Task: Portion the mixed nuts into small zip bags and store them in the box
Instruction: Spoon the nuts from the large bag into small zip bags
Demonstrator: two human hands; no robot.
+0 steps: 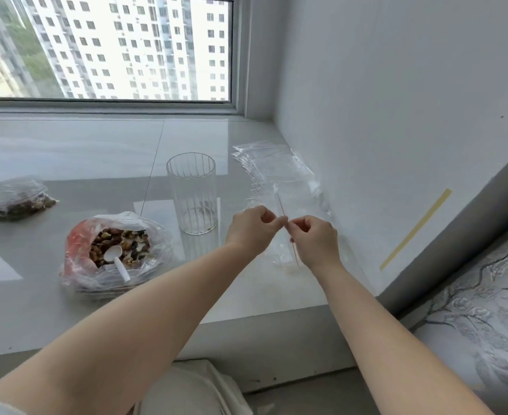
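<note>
One filled bag [19, 202] sits at the windowsill's left edge, and both your grips, left hand [251, 227] and right hand [315, 239], pinch an empty zip bag [282, 223] near the right wall; nut bag [118, 250] remains full, no box visible.

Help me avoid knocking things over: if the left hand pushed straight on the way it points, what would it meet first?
Probably the right hand: the left hand points rightward at it, both pinching the same empty zip bag. The ribbed glass seems off that line, though depth is unclear.
</note>
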